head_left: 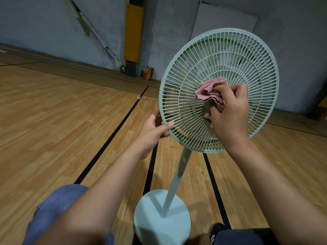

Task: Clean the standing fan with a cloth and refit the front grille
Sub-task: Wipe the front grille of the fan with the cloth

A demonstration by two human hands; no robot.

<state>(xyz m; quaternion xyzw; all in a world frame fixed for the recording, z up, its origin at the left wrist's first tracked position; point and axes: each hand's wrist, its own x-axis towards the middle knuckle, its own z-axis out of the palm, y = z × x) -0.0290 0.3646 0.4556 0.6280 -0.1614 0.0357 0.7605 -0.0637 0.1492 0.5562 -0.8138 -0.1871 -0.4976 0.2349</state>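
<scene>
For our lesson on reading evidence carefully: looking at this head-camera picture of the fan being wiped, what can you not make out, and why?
- The fan blades: blurred behind the front grille ribs.
- The grille's centre hub: covered by the pink cloth and right hand.
- The left hand fingers: hidden behind the grille rim.
- Whether the grille is clipped on: catches not visible.
- The tin by the wall: too small to read.

Dim, even indoor light with a cool cast; the grey far wall (44,23) sits in gloom. The pale mint round fan base (161,221) carries a crossed shadow from its pole, and soft shadows fall on the wooden plank floor (53,121). Near forearms are blurred. Wide-angle distortion bends the floor lines and tilts the wall at the edges.
</scene>
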